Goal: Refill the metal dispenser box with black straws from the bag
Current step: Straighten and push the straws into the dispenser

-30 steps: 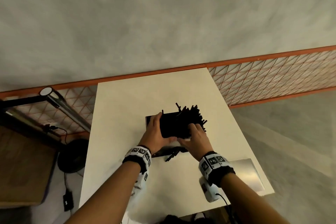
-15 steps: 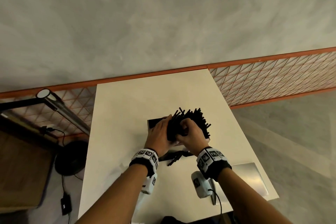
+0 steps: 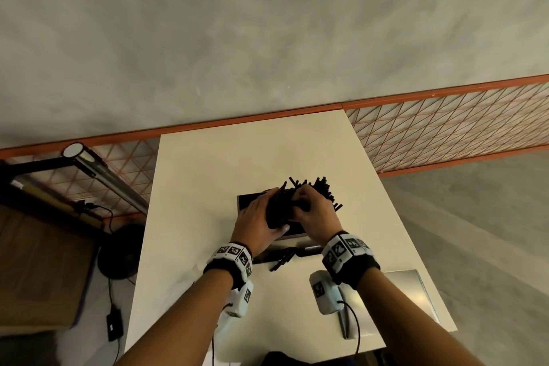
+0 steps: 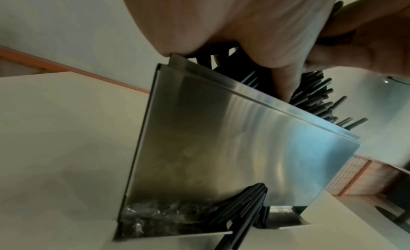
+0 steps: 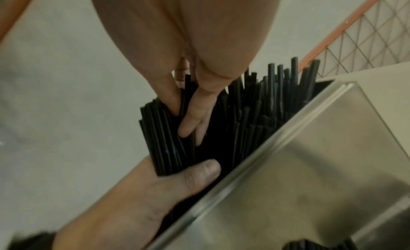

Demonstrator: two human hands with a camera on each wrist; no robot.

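The metal dispenser box point(image 3: 246, 202) stands open-topped in the middle of the white table point(image 3: 208, 175). A thick bundle of black straws point(image 3: 323, 187) sticks up out of it, fanning to the right. My left hand point(image 3: 274, 211) grips the left part of the bundle, its thumb point(image 5: 199, 171) wrapped round the straws point(image 5: 164, 139). My right hand point(image 3: 300, 202) curls over the bundle's middle, its fingers point(image 5: 190, 120) pushed in among the straws. A few straws point(image 4: 244, 210) poke out of the box's bottom tray. No bag shows clearly.
A flat metal lid point(image 3: 410, 291) lies on the table at the near right corner. An orange-framed mesh fence point(image 3: 445, 128) runs behind the table. On the left stand a lamp tube point(image 3: 98, 169) and a wooden cabinet point(image 3: 38, 270).
Both hands have moved up from the box's near edge onto the straw bundle and closed in on it. The straws stand more gathered than a second ago.
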